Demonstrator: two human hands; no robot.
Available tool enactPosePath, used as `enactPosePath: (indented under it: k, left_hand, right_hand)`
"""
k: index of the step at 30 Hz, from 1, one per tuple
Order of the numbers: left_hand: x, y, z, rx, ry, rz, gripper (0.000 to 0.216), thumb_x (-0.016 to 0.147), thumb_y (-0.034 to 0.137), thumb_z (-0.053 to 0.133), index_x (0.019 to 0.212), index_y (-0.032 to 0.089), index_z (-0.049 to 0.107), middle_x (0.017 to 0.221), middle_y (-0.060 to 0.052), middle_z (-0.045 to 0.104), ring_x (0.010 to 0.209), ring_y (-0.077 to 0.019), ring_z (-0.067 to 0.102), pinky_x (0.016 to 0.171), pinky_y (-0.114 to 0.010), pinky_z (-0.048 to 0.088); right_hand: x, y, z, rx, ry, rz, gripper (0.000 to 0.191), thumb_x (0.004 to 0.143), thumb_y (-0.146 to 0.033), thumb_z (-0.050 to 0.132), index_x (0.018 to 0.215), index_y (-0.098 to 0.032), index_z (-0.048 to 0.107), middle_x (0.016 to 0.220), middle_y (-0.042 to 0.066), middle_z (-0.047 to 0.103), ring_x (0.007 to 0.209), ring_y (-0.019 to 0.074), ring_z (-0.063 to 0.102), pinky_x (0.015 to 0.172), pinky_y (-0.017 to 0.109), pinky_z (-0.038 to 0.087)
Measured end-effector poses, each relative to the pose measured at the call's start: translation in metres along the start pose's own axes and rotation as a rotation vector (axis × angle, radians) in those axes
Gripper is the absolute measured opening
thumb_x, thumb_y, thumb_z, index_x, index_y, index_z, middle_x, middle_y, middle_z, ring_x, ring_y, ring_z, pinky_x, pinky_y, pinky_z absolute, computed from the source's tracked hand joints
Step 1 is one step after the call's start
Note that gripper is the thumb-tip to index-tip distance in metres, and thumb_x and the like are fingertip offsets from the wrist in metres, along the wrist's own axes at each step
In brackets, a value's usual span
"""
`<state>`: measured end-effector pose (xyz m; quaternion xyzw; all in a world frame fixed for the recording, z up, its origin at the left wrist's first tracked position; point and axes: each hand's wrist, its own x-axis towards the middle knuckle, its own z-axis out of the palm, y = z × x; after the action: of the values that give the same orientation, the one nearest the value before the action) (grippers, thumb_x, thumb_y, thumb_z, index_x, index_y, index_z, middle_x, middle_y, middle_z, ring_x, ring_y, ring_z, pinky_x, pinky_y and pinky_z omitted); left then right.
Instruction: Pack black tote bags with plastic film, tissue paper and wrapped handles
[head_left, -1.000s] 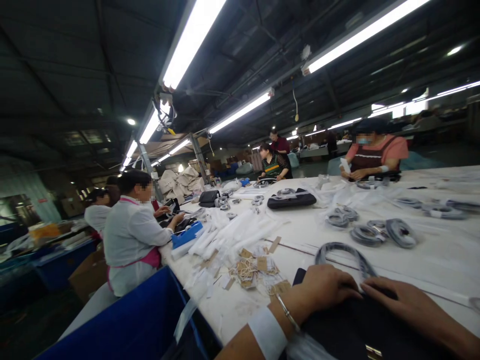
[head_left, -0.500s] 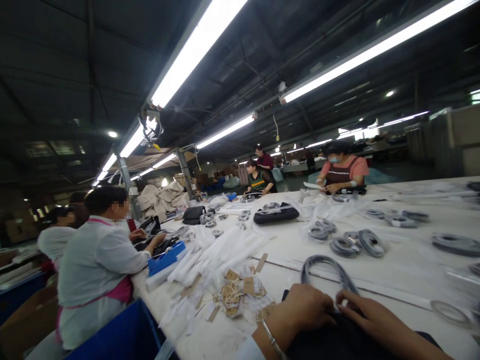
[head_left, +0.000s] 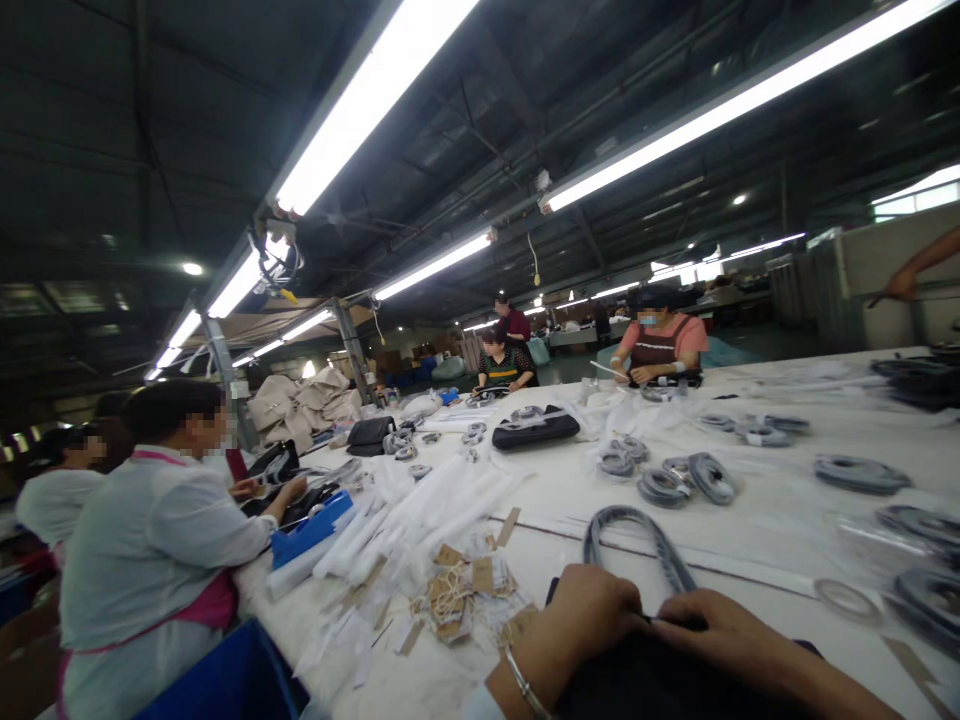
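Note:
A black bag (head_left: 667, 680) lies before me at the bottom of the view, its lower part cut off by the frame. A grey loop handle (head_left: 622, 518), apparently wrapped in clear plastic, arches up behind it on the table. My left hand (head_left: 581, 625), with a bracelet at the wrist, is closed at the bag's upper edge, its fingertips mostly hidden. Close beside it, my right hand (head_left: 724, 628) pinches the same edge, with a small dark bit showing between the two hands.
Brown paper tags with strings (head_left: 465, 590) lie left of my hands, near white plastic sleeves (head_left: 427, 500). Coiled grey straps (head_left: 709, 478) and a tape roll (head_left: 847, 602) lie rightward. Co-workers sit around the white table (head_left: 555, 560); someone's arm (head_left: 911, 275) reaches in at right.
The view has turned slightly right, so the scene sits further left. Another person's arm has appeared at the right edge. Both my hands stay at the bag's edge, with small finger movements.

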<state>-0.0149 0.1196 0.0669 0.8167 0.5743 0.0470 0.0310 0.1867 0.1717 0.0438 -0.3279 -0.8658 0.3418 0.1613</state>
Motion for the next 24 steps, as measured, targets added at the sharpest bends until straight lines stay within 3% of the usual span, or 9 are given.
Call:
enactPosePath:
  k: [2,8,11,16,21,24]
  left_hand:
    - [-0.001,-0.002,-0.002,-0.06,0.007,-0.004,0.035,0.091,0.055,0.053,0.111,0.032,0.07,0.1,-0.003,0.075,0.097,-0.0263,0.069,0.084,-0.034,0.051]
    - [0.0,-0.01,0.006,-0.162,0.019,0.043,0.032,0.091,0.051,0.054,0.111,0.031,0.068,0.105,-0.002,0.074,0.1,-0.0248,0.068,0.084,-0.031,0.051]
    - [0.001,-0.009,0.012,-0.178,0.002,0.05,0.03,0.09,0.044,0.057,0.115,0.03,0.065,0.107,-0.002,0.074,0.101,-0.0243,0.067,0.085,-0.032,0.05]
    - [0.006,-0.006,0.019,-0.15,0.003,0.008,0.027,0.088,0.035,0.059,0.113,0.028,0.065,0.106,-0.003,0.074,0.101,-0.0258,0.067,0.087,-0.035,0.049]
    - [0.006,-0.002,0.023,-0.291,0.083,0.042,0.022,0.08,0.026,0.069,0.101,0.025,0.07,0.096,-0.004,0.076,0.094,-0.0279,0.069,0.084,-0.036,0.05]
    - [0.007,-0.001,0.017,-0.394,0.131,0.052,0.016,0.086,0.029,0.064,0.1,0.024,0.07,0.1,-0.004,0.075,0.097,-0.0243,0.067,0.087,-0.033,0.048]
  right_hand:
    - [0.001,0.004,0.001,0.023,-0.025,-0.004,0.052,0.083,-0.067,0.048,0.07,-0.021,0.068,0.073,0.003,0.068,0.076,0.0228,0.062,0.067,0.029,0.044]
    - [0.011,0.011,0.006,0.02,-0.012,0.015,0.035,0.087,-0.051,0.048,0.093,-0.021,0.063,0.077,0.002,0.069,0.074,0.0205,0.061,0.065,0.029,0.042]
    - [0.009,0.006,0.012,-0.127,0.059,0.054,0.027,0.089,-0.042,0.047,0.092,-0.021,0.063,0.085,0.005,0.072,0.08,0.0222,0.064,0.07,0.031,0.043]
    - [0.0,-0.011,0.012,-0.369,0.219,0.125,0.023,0.087,-0.031,0.054,0.107,-0.022,0.064,0.096,0.006,0.074,0.091,0.0233,0.066,0.075,0.031,0.043]
    - [0.001,-0.019,0.01,-0.485,0.144,0.139,0.019,0.085,-0.031,0.059,0.091,-0.019,0.073,0.094,0.011,0.075,0.093,0.0288,0.068,0.077,0.034,0.045]
    - [0.004,-0.015,0.013,-0.431,0.152,0.13,0.021,0.087,-0.028,0.057,0.098,-0.018,0.071,0.098,0.013,0.074,0.096,0.0285,0.067,0.079,0.035,0.045]
